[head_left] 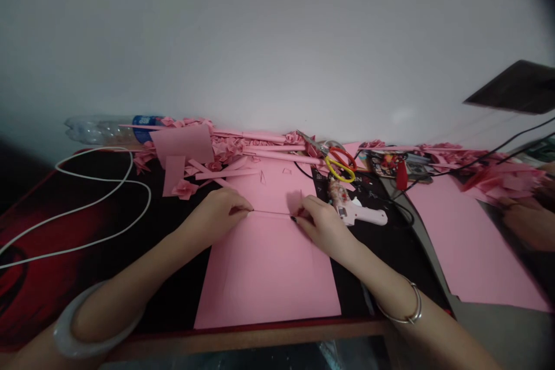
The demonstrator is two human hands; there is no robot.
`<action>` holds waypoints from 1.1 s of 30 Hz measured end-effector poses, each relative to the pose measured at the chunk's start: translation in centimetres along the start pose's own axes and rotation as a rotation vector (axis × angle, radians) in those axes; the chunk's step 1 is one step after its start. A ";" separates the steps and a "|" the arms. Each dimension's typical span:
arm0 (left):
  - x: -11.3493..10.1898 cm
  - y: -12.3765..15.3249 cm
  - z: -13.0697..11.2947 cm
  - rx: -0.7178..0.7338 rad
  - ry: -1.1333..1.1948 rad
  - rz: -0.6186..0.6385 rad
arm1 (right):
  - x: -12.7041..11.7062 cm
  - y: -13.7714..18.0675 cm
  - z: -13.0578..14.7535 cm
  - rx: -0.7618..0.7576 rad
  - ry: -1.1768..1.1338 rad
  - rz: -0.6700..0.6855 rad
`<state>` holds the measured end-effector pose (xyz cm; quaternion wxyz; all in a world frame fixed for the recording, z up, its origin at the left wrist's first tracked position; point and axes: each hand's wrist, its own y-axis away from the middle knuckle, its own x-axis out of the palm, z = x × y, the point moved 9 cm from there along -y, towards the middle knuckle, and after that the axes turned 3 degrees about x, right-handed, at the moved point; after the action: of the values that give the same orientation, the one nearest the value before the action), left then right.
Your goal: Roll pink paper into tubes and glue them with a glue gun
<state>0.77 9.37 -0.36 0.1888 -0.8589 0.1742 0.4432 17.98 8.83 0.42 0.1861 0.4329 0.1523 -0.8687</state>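
Note:
My left hand (pixel 222 213) and my right hand (pixel 326 224) are both closed, fingertips pinching the two ends of a thin pink paper edge (pixel 273 213). It runs straight between them, over the large pink sheet (pixel 269 277) lying on the dark mat. Whether this edge belongs to a separate piece or a fold is hard to tell, pink being on pink. Just right of my right hand lies a white glue gun (pixel 366 215). Scissors (pixel 338 167) with yellow and red handles rest beyond it on pink paper pieces.
Folded pink paper flowers (pixel 228 147) and rolled paper sticks (pixel 281 156) line the wall. A plastic bottle (pixel 97 130) lies back left, a white cable (pixel 147 202) loops nearby. At right, more pink sheets (pixel 472 248) lie beside another person's hand (pixel 531 222).

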 end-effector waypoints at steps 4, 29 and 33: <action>0.0 0.0 0.2 -0.043 0.083 0.009 | 0.1 0.0 -0.2 -0.006 -0.032 0.021; 0.9 0.8 -4.1 0.209 -0.253 0.173 | 0.0 0.1 0.7 -0.131 0.117 0.098; 0.6 0.4 -3.9 0.226 -0.228 0.165 | 0.3 -0.3 0.0 -0.100 0.074 0.074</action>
<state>3.65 7.01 1.15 0.2657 -0.7593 0.2700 0.5292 17.72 9.03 0.22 0.2338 0.4602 0.1864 -0.8360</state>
